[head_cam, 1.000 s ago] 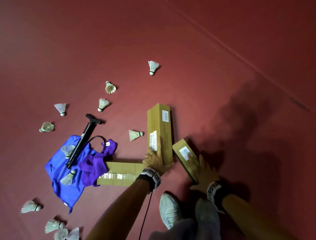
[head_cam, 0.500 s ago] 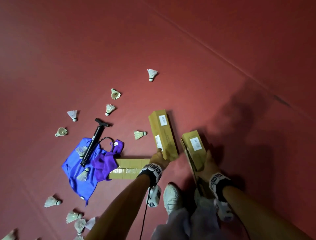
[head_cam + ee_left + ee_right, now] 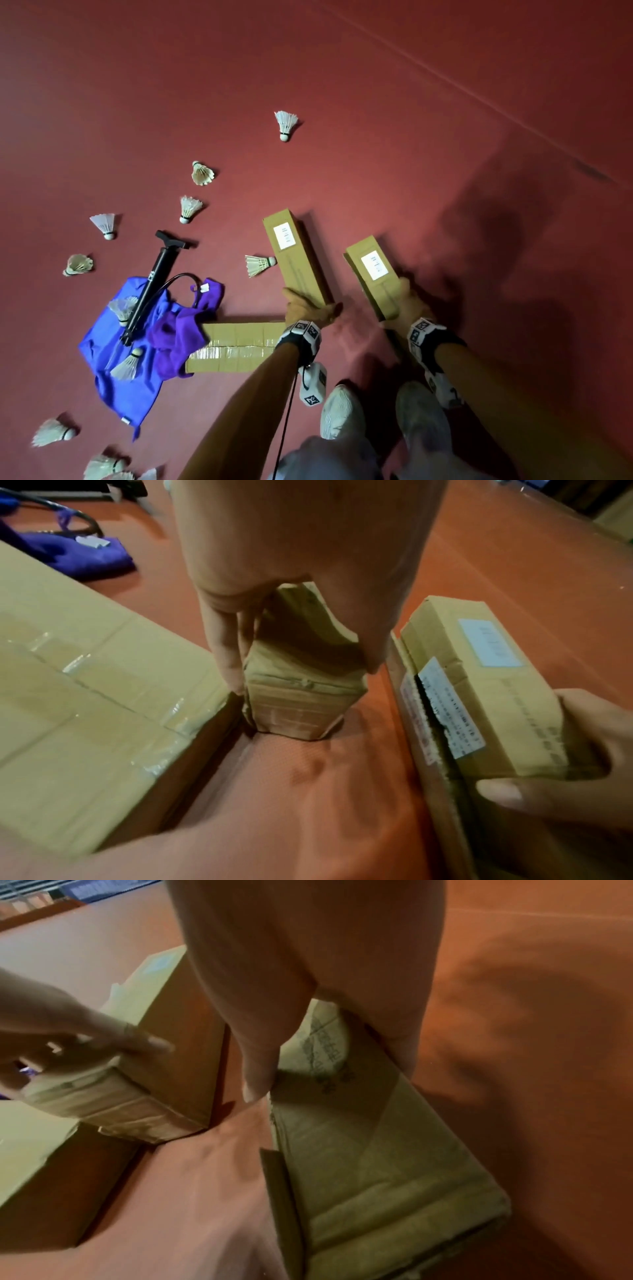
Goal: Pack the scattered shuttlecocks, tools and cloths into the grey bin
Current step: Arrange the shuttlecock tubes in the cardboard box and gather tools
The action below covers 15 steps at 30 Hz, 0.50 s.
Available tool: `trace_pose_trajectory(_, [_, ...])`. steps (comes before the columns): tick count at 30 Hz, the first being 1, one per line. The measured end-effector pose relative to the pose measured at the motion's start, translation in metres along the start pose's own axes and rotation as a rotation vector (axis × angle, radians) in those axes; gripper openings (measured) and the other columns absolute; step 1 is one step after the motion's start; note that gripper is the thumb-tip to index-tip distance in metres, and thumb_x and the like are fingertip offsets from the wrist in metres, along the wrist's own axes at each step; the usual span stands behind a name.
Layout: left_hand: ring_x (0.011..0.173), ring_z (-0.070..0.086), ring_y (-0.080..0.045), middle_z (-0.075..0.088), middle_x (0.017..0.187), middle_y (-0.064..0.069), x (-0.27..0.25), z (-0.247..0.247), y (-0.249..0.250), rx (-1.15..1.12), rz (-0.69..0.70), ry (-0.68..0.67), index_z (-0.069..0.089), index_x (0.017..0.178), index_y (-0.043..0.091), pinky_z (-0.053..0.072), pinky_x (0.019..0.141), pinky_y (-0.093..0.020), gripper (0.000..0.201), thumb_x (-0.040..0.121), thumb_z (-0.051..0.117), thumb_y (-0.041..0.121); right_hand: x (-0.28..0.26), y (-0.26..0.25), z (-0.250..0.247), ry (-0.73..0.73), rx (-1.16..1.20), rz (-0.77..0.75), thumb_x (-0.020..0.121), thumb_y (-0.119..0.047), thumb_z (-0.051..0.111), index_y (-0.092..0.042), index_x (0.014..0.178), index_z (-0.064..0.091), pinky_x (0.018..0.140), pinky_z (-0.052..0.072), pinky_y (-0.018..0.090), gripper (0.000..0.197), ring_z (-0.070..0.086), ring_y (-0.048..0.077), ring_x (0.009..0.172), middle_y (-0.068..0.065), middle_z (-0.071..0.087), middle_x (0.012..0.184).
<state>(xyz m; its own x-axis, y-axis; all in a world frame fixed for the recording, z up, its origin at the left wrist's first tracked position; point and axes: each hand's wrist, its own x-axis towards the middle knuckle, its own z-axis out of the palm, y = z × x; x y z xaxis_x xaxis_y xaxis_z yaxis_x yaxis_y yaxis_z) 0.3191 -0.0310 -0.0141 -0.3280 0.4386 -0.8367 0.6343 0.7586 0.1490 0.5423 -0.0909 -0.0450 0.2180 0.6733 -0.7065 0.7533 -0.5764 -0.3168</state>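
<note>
Several white shuttlecocks lie on the red floor, one far out and one beside the left box. A black hand pump rests across a blue cloth, with a purple cloth next to it. My left hand grips the near end of a long cardboard box. My right hand grips the near end of a second labelled box. No grey bin is in view.
A third taped cardboard box lies flat under my left wrist, touching the purple cloth. Two shuttlecocks sit on the blue cloth, and more lie at the bottom left. My shoes stand just behind the boxes.
Both hands went from resting flat on the two boxes to gripping their near ends. The boxes have swung apart and tipped up, and the right one has moved away from the left.
</note>
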Motion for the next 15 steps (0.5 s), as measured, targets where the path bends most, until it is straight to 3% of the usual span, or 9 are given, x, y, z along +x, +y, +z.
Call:
trace_pose_trajectory(1, [0.068,0.066,-0.011,0.066,0.096,-0.007,-0.003,-0.004,0.002,-0.02,-0.003,-0.043,0.028,0.113,0.017,0.051,0.052,-0.013,0.079,0.073,0.092,0.041,0.002,0.001,0.001,-0.001,0.004,0.002,0.067,-0.029,0.087,-0.019,0.133,0.023,0.085,0.055,0.041,0.092,0.066,0.037,0.104,0.014,0.057,0.123])
trace_pose_trajectory(2, [0.059,0.06,-0.01,0.062,0.085,-0.004,-0.011,-0.01,0.004,-0.035,0.013,-0.055,0.03,0.1,0.015,0.045,0.042,-0.012,0.064,0.079,0.089,0.03,0.003,0.001,-0.001,-0.01,0.015,0.006,0.068,-0.028,0.086,-0.019,0.132,0.023,0.085,0.055,0.041,0.09,0.066,0.037,0.103,0.013,0.058,0.121])
trace_pose_trajectory(3, [0.063,0.059,-0.013,0.063,0.087,-0.005,-0.012,-0.013,0.003,-0.036,0.019,-0.042,0.031,0.096,0.013,0.045,0.041,-0.014,0.061,0.08,0.088,0.028,0.0,0.0,-0.005,-0.022,0.033,0.014,0.069,-0.026,0.085,-0.018,0.132,0.025,0.085,0.055,0.041,0.088,0.067,0.037,0.103,0.013,0.06,0.12])
trace_pose_trajectory(5, [0.081,0.064,-0.02,0.069,0.104,-0.008,-0.021,-0.025,0.002,-0.009,0.033,0.003,0.037,0.097,0.013,0.056,0.061,-0.025,0.057,0.078,0.087,0.032,-0.012,0.0,-0.019,-0.025,0.07,0.029,0.072,-0.026,0.084,-0.015,0.134,0.028,0.086,0.054,0.04,0.085,0.067,0.037,0.104,0.014,0.06,0.12])
trace_pose_trajectory(7, [0.088,0.064,-0.023,0.067,0.107,-0.007,-0.044,-0.037,0.002,0.028,0.057,0.064,0.04,0.106,0.012,0.06,0.077,-0.033,0.06,0.076,0.088,0.032,-0.039,0.0,-0.041,-0.003,0.121,0.06,0.075,-0.029,0.083,-0.015,0.138,0.027,0.087,0.054,0.04,0.085,0.066,0.038,0.106,0.016,0.059,0.122])
trace_pose_trajectory(9, [0.081,0.06,-0.02,0.061,0.099,-0.004,-0.086,-0.059,0.011,0.021,0.104,0.061,0.033,0.116,0.01,0.058,0.063,-0.023,0.068,0.078,0.087,0.026,-0.077,-0.002,-0.068,0.017,0.19,0.096,0.075,-0.031,0.085,-0.015,0.141,0.026,0.086,0.053,0.039,0.09,0.066,0.038,0.107,0.016,0.059,0.124])
trace_pose_trajectory(11, [0.076,0.056,-0.018,0.055,0.09,-0.001,-0.142,-0.087,0.024,0.042,0.17,0.049,0.028,0.112,0.011,0.048,0.045,-0.015,0.064,0.082,0.084,0.018,-0.122,-0.007,-0.104,0.034,0.272,0.126,0.069,-0.03,0.09,-0.018,0.136,0.027,0.08,0.053,0.035,0.092,0.067,0.034,0.099,0.012,0.062,0.119])
trace_pose_trajectory(13, [0.082,0.056,-0.021,0.054,0.092,-0.001,-0.2,-0.113,0.04,0.098,0.215,0.047,0.025,0.109,0.014,0.05,0.058,-0.024,0.067,0.08,0.085,0.021,-0.172,-0.016,-0.15,0.082,0.393,0.161,0.068,-0.027,0.091,-0.02,0.129,0.03,0.068,0.05,0.027,0.086,0.066,0.024,0.083,0.006,0.064,0.108])
trace_pose_trajectory(15, [0.085,0.058,-0.024,0.058,0.097,-0.002,-0.266,-0.138,0.059,0.161,0.293,0.066,0.026,0.11,0.016,0.053,0.071,-0.032,0.072,0.073,0.087,0.027,-0.225,-0.028,-0.203,0.147,0.531,0.188,0.067,-0.024,0.091,-0.018,0.131,0.033,0.068,0.047,0.025,0.086,0.064,0.02,0.083,0.002,0.063,0.107])
